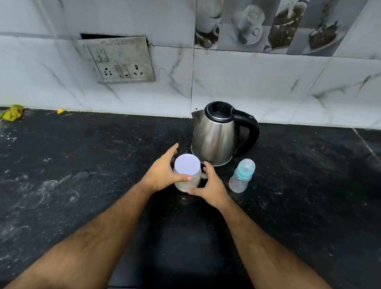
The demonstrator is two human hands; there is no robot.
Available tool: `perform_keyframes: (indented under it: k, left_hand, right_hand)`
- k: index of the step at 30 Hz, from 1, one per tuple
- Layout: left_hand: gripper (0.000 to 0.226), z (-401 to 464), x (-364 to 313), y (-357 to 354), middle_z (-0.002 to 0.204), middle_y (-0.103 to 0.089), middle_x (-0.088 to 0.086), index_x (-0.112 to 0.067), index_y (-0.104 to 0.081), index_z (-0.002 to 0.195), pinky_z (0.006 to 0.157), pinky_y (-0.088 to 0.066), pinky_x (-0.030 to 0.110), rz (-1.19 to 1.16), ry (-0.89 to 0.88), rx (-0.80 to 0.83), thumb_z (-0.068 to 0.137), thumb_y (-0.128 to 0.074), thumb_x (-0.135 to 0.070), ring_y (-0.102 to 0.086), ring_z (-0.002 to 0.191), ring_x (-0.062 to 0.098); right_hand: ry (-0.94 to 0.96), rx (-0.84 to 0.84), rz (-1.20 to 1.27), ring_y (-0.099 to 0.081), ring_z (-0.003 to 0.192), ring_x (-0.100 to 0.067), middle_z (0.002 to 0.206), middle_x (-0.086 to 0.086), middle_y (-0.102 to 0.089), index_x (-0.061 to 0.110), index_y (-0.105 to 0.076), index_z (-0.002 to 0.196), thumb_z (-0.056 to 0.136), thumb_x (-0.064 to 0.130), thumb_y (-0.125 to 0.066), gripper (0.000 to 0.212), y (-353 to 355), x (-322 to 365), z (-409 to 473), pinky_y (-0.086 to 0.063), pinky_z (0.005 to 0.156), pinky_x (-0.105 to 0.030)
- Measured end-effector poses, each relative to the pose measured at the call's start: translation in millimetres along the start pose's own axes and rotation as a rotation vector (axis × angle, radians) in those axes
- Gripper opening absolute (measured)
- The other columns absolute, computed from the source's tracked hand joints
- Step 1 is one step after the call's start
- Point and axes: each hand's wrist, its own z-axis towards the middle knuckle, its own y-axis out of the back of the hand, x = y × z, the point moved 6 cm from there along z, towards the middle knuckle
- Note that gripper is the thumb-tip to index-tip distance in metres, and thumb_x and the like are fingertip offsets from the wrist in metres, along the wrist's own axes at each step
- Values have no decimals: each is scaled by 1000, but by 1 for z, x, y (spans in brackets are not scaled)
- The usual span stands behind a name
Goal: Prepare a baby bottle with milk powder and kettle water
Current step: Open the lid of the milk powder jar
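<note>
- Starting on the powder step: left hand (162, 173) wrapping around the powder jar (186, 175), thumb across its front, right hand (212, 186) spread open beside it, thumb just touching the base.
- Next, probably needing the white lid (187, 164) twisted off.
- Standing on the counter (66, 179): jar clear, little inside; capped baby bottle (242, 175) and kettle (218, 133) waiting near.
</note>
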Motion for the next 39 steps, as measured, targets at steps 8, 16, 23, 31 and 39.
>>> perform_keyframes:
  k: [8, 16, 23, 31, 39]
  left_hand:
    - [86, 11, -11, -10, 138, -55, -8, -26, -50, 141, 101, -38, 23, 88, -47, 32, 65, -90, -34, -50, 127, 14]
    - [71, 18, -8, 13, 128, -63, -11, -27, -62, 130, 101, -48, 32, 58, 38, -39, 66, -81, -52, -58, 114, 9]
    - [69, 19, -33, 23, 108, -70, -10, -25, -68, 116, 87, -55, 30, -160, 46, -50, 60, -72, -66, -68, 97, 7]
    - [46, 7, -64, 22, 100, -73, 5, -19, -61, 123, 75, -57, 28, -617, -30, 177, 79, -74, -27, -71, 85, 16]
    - [41, 3, -76, 25, 94, -73, 7, -15, -68, 112, 73, -56, 31, -646, -58, 63, 73, -76, -27, -71, 80, 17]
  right_hand:
    - [8, 56, 95, -52, 125, -14, 130, 8, -54, 21, -38, 148, 60, 17, -91, 102, -11, 6, 9, -40, 94, -19]
    - [29, 197, 229, -56, 127, -12, 139, 4, -56, 22, -36, 147, 57, 14, -91, 106, -18, 6, 1, -49, 106, -40]
    - [90, 198, 372, -56, 127, -14, 138, -1, -56, 19, -30, 148, 64, 2, -87, 103, -15, 35, -11, -52, 99, -30]
    - [102, 251, 519, -58, 127, -22, 137, -6, -59, 22, -31, 147, 57, 14, -85, 105, -5, 52, -23, -50, 104, -43]
    - [149, 76, 422, -61, 123, -24, 134, -11, -60, 15, -36, 143, 61, 15, -88, 98, -4, 61, -24, -50, 104, -49]
